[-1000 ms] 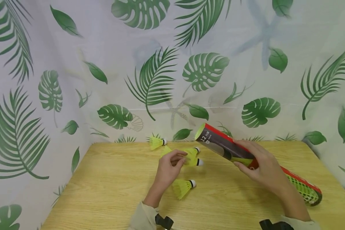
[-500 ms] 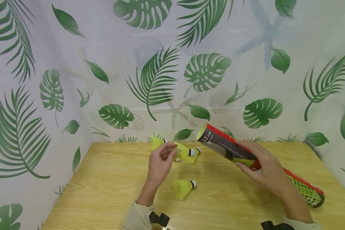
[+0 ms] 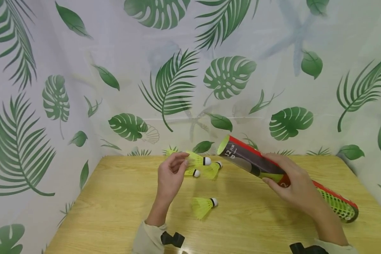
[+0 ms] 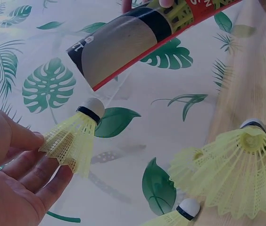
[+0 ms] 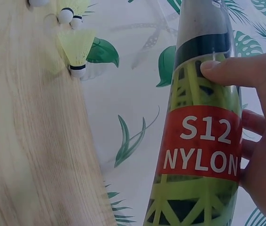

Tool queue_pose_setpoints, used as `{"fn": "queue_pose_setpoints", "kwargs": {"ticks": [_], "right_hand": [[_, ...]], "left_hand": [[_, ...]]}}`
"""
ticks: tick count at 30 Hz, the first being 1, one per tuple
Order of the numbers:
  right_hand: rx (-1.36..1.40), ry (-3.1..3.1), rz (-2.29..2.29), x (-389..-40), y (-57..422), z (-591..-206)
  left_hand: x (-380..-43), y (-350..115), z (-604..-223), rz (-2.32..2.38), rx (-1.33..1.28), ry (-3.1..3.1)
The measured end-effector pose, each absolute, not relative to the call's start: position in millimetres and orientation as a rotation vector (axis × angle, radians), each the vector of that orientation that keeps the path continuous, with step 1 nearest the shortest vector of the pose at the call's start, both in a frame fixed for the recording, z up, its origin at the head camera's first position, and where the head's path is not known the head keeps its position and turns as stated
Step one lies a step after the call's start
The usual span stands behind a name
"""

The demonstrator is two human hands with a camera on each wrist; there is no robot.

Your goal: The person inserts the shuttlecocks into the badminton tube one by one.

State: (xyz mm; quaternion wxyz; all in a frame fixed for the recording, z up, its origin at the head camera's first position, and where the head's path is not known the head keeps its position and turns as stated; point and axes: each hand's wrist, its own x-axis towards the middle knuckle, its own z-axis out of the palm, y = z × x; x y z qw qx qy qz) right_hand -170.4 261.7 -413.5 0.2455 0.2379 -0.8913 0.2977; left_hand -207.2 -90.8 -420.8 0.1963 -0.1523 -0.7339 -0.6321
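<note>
My left hand (image 3: 171, 174) pinches a yellow shuttlecock (image 4: 74, 136) by its skirt edge, its white cork pointing right in the head view. In the left wrist view that cork sits close below the mouth of the shuttlecock tube (image 4: 123, 49). The tube, printed black and red with clear sections, is gripped round its middle by my right hand (image 3: 293, 185). It is tilted, its mouth raised to the left and its base low at the right. Stacked yellow shuttlecocks (image 5: 185, 202) show through its wall in the right wrist view.
Loose shuttlecocks lie on the wooden table (image 3: 114, 211): one (image 3: 204, 207) nearer me, one (image 3: 212, 170) right of the held one, another (image 3: 192, 173) below it. A further one (image 3: 171, 151) at the back edge is partly behind my left hand. A leaf-print curtain (image 3: 177, 88) hangs behind the table.
My left hand has lifted the shuttlecock from among the others and moved left and slightly away from me. The right hand and tube have barely moved.
</note>
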Motion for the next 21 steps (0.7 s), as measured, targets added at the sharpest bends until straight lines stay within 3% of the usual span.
{"fn": "queue_pose_setpoints", "kwargs": {"ticks": [21], "right_hand": [[0.662, -2.455, 0.849, -168, 260, -411]], "left_hand": [[-202, -86, -402, -1.818, -0.436, -1.920]]}}
